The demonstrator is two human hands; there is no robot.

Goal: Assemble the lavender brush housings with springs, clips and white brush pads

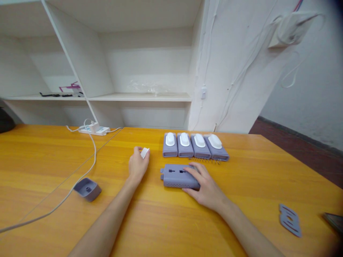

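Observation:
My left hand (138,165) is closed on a small white plastic piece (145,152), just above or on the table; most of its shape is hidden by my fingers. My right hand (205,184) grips the right end of a grey-purple plastic housing (177,176), thumb on the near side and fingers over the top. The housing lies flat, with dark keyhole-shaped slots on its upper face, small holes along the near side and tabs at its left end. Beyond it stand several grey-purple units in a row, each with a white oval part (184,139) on top.
Small screws (206,160) lie in a line before the row. A grey-purple cup-like part (88,189) sits at left near a white cable (92,157) and power strip (96,130). A flat slotted plate (290,219) lies at right. White shelves (139,96) rise behind the table.

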